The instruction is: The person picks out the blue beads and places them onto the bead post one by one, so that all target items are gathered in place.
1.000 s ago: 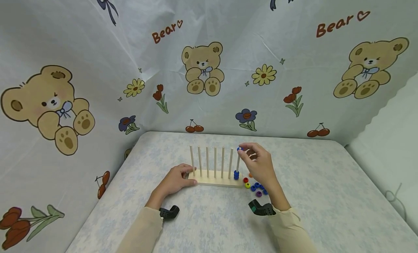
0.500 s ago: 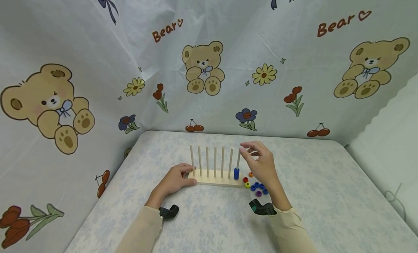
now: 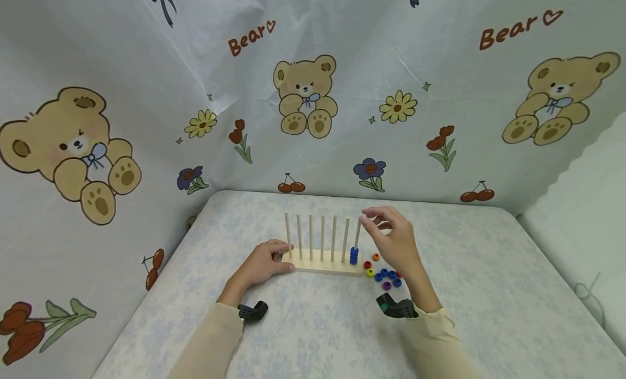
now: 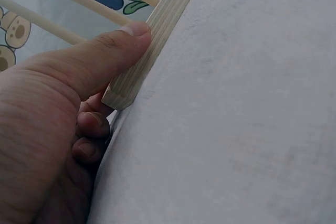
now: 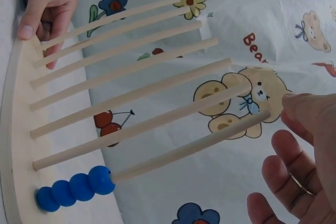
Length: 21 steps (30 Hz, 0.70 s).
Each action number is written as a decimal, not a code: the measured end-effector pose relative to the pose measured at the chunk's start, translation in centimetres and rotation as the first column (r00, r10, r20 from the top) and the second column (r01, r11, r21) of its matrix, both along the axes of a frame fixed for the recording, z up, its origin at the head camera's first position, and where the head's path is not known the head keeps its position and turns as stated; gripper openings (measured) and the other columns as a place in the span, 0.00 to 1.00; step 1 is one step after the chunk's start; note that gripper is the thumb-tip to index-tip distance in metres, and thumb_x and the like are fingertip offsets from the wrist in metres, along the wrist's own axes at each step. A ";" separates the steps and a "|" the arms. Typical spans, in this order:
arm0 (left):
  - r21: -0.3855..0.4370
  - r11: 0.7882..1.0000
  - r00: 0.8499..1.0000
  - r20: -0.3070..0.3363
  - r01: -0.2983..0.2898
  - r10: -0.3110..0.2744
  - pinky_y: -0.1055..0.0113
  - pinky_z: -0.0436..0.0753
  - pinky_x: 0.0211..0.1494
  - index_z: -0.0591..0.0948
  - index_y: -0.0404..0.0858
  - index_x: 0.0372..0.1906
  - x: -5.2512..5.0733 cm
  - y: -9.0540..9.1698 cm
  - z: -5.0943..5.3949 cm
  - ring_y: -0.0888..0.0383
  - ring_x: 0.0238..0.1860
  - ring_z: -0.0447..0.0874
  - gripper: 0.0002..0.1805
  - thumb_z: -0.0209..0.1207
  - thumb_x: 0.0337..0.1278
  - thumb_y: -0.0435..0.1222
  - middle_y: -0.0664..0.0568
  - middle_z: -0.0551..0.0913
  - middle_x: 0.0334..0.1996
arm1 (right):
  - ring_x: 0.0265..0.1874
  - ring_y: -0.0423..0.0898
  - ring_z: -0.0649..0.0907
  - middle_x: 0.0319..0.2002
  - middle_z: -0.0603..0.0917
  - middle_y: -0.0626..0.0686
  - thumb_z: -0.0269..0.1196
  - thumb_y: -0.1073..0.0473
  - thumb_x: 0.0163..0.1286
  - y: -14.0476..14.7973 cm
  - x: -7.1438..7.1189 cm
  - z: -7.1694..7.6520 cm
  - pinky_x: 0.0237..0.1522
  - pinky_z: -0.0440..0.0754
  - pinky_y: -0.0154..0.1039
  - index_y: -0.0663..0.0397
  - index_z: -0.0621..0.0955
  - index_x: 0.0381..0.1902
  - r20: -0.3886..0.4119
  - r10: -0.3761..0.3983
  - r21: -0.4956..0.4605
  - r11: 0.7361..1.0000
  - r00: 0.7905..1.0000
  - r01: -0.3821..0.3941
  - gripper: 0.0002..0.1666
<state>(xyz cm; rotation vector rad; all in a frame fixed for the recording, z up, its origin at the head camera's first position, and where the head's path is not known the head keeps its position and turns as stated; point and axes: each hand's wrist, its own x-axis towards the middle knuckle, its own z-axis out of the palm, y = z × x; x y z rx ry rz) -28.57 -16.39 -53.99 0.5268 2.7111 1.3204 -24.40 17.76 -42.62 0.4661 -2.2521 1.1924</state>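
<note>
A wooden peg stand (image 3: 323,266) with a row of upright pegs sits on the table. My left hand (image 3: 261,265) grips its left end; in the left wrist view the thumb (image 4: 139,29) presses the edge of the base. Several blue beads (image 3: 354,255) are stacked at the bottom of the rightmost peg (image 5: 194,145), touching one another. Beside the top of that peg is my right hand (image 3: 393,237), fingers loosely bent and holding nothing. The other pegs bear no beads.
Loose beads lie right of the stand: several blue beads (image 3: 392,274), a purple bead (image 3: 387,286), a yellow bead (image 3: 370,273), a red bead (image 3: 367,265) and an orange bead (image 3: 376,256). Another red bead is partly hidden by the right wrist. A printed curtain (image 3: 313,161) hangs behind the table.
The blue bead my right hand pinched at the peg's top has been let go and slid down onto the stack. That hand has drawn slightly right. My left hand keeps its grip.
</note>
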 end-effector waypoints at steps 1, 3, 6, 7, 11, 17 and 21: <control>-0.001 1.000 1.000 0.000 -0.006 0.006 0.64 0.70 0.37 0.84 0.54 0.60 0.0 -0.1 -0.1 0.57 0.35 0.70 0.32 0.75 0.46 0.55 0.63 0.81 0.47 | 0.39 0.37 0.79 0.45 0.85 0.47 0.67 0.56 0.70 0.1 0.0 0.1 0.44 0.82 0.39 0.51 0.86 0.49 -0.001 0.004 0.005 1.000 1.000 -0.004 0.11; -0.003 1.000 1.000 -0.002 -0.010 0.010 0.64 0.70 0.38 0.84 0.54 0.59 0.1 -0.1 0.0 0.57 0.35 0.71 0.32 0.75 0.46 0.54 0.63 0.81 0.47 | 0.39 0.37 0.79 0.45 0.85 0.47 0.67 0.57 0.70 0.4 0.1 0.2 0.44 0.82 0.38 0.51 0.86 0.49 -0.008 0.002 0.012 1.000 1.000 -0.002 0.11; -0.002 1.000 1.000 0.000 0.003 -0.003 0.64 0.71 0.38 0.84 0.53 0.60 0.2 0.1 0.2 0.57 0.35 0.71 0.32 0.74 0.46 0.55 0.62 0.80 0.48 | 0.38 0.37 0.78 0.44 0.86 0.48 0.67 0.59 0.69 1.2 0.5 0.2 0.44 0.80 0.34 0.52 0.86 0.48 -0.028 -0.013 0.009 1.000 1.000 0.013 0.10; -0.001 1.000 1.000 0.002 0.007 -0.007 0.64 0.71 0.38 0.84 0.53 0.60 0.2 0.2 0.3 0.57 0.35 0.71 0.32 0.74 0.46 0.55 0.62 0.80 0.48 | 0.38 0.37 0.78 0.43 0.86 0.48 0.68 0.60 0.69 1.6 0.6 0.1 0.44 0.80 0.33 0.53 0.86 0.47 -0.035 -0.016 0.010 1.000 0.999 0.016 0.10; -0.009 1.000 1.000 0.005 0.008 -0.008 0.63 0.72 0.38 0.83 0.52 0.60 0.3 0.3 0.4 0.57 0.35 0.71 0.32 0.74 0.47 0.55 0.63 0.80 0.48 | 0.38 0.35 0.78 0.42 0.86 0.48 0.68 0.62 0.68 2.9 1.0 -0.3 0.42 0.79 0.31 0.52 0.86 0.47 -0.068 -0.018 0.045 0.999 0.998 0.021 0.10; -0.023 1.000 1.000 0.015 -0.012 0.012 0.64 0.72 0.38 0.84 0.53 0.60 0.5 0.1 0.5 0.58 0.35 0.71 0.30 0.74 0.48 0.53 0.64 0.80 0.48 | 0.37 0.32 0.78 0.41 0.86 0.47 0.69 0.63 0.67 5.0 1.3 -0.8 0.40 0.79 0.29 0.51 0.86 0.47 -0.095 -0.012 0.122 0.992 0.995 0.024 0.12; -0.012 1.000 1.000 0.007 0.003 -0.002 0.63 0.72 0.38 0.83 0.53 0.60 0.4 0.0 0.6 0.57 0.35 0.71 0.31 0.74 0.48 0.55 0.63 0.80 0.49 | 0.35 0.32 0.76 0.39 0.86 0.46 0.70 0.64 0.66 6.6 1.5 -1.1 0.39 0.78 0.26 0.52 0.86 0.48 -0.084 -0.039 0.177 0.983 0.996 0.054 0.12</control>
